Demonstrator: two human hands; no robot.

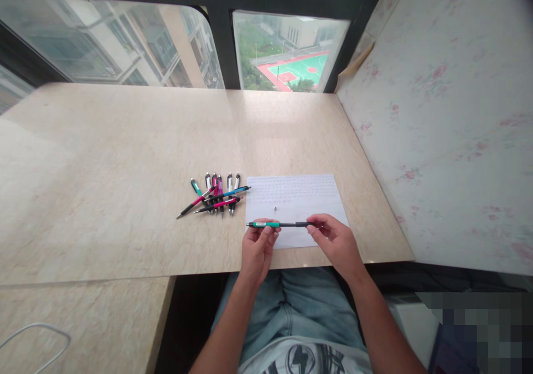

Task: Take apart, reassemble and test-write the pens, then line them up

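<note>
My left hand (257,252) is closed on the green barrel of a pen (271,225), held level above the paper with its clicker end to the left. A thin black section runs from the barrel to a thicker black sleeve (301,224), and my right hand (335,243) pinches the far end of it. Whether sleeve and thin section are joined, I cannot tell. Beneath lies a sheet of paper (293,188) with lines of handwriting across its upper part. A tiny dark piece (275,208) rests on the sheet just beyond the pen; its kind is too small to make out.
To the left of the paper lies a loose pile of several pens (220,196), pink, blue, green, purple and white. The marbled counter (125,157) ends at a window and, on the right, a flowered wall (449,129). A white cable (45,325) curves at lower left.
</note>
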